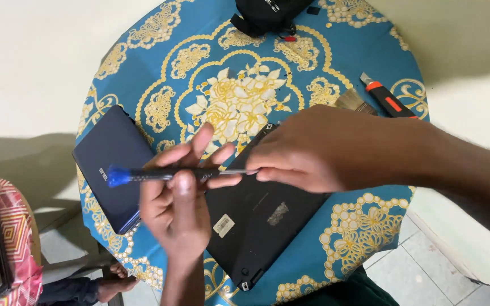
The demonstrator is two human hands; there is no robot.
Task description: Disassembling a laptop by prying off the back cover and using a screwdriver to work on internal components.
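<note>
Screwdriver (pixel 165 174) lies level between both hands, held in the air above the middle of the round desk (pixel 364 51). Its long axis runs left to right across the view: blue cap end at the left, thin metal shaft pointing right.

Left hand (pixel 178 201): fingers (pixel 197 148) curled round the dark handle from behind, thumb laid along the near side. The grip is a loose wrap, not a fist; the hand is blurred, so finer detail cannot be told.

Right hand (pixel 319 148): fingertips (pixel 259 169) pressed together on the shaft tip, pinching it. The tip itself is hidden under them. This hand reaches in from the desk's right edge.

Relation of note: the handle sits wholly in the left hand, the working end wholly in the right. The two hands nearly touch at the shaft. The blue cap projects free beyond the left hand, toward the desk's left edge.

Below the hands, a black laptop (pixel 256 221) lies underside up, running from desk centre to the near edge. A dark blue laptop (pixel 112 164) rests closed at the left edge, partly overhanging. At the far right edge lie a brush (pixel 354 101) and an orange and black knife (pixel 385 97), just beside each other. A black bag (pixel 267 14) sits at the far edge.
</note>
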